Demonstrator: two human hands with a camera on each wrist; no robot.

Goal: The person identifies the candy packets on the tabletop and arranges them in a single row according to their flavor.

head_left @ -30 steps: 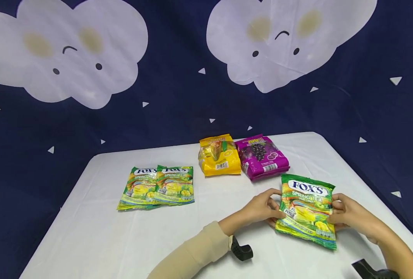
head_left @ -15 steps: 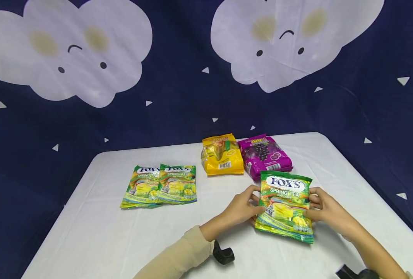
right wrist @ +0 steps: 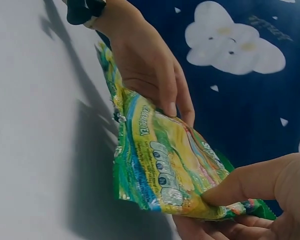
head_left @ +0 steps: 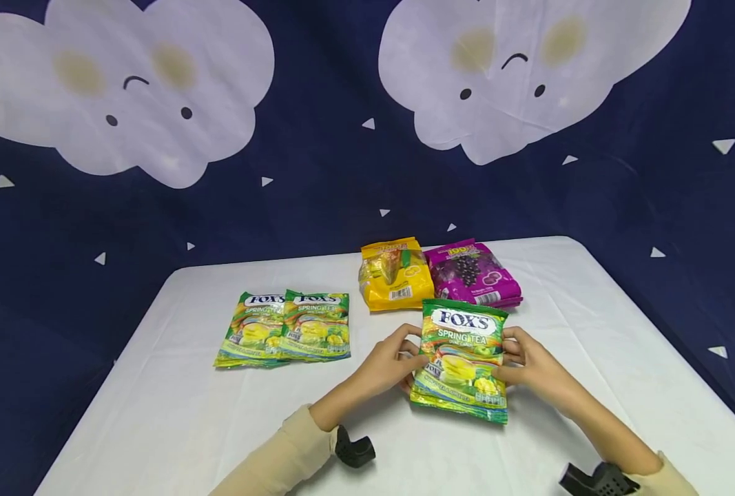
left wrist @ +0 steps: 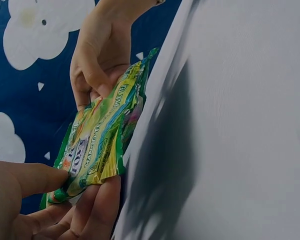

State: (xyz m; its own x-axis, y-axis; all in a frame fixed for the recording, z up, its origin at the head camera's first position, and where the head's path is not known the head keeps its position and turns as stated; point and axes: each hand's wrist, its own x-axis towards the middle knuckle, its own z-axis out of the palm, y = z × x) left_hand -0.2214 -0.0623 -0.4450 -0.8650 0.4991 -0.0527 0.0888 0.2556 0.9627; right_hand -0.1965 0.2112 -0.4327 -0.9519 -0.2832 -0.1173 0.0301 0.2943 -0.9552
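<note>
Above the white table point(head_left: 175, 413), the Fox's Spring Tea packet point(head_left: 464, 358) was pinched at both side edges by left hand point(head_left: 386, 365) and right hand point(head_left: 531, 368), thumbs on front; level carriage was judged advisable.

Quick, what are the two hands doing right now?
Left hand: pinches the left edge of the green candy bag, thumb on top.
Right hand: pinches the right edge of the same bag, thumb on top.
</note>
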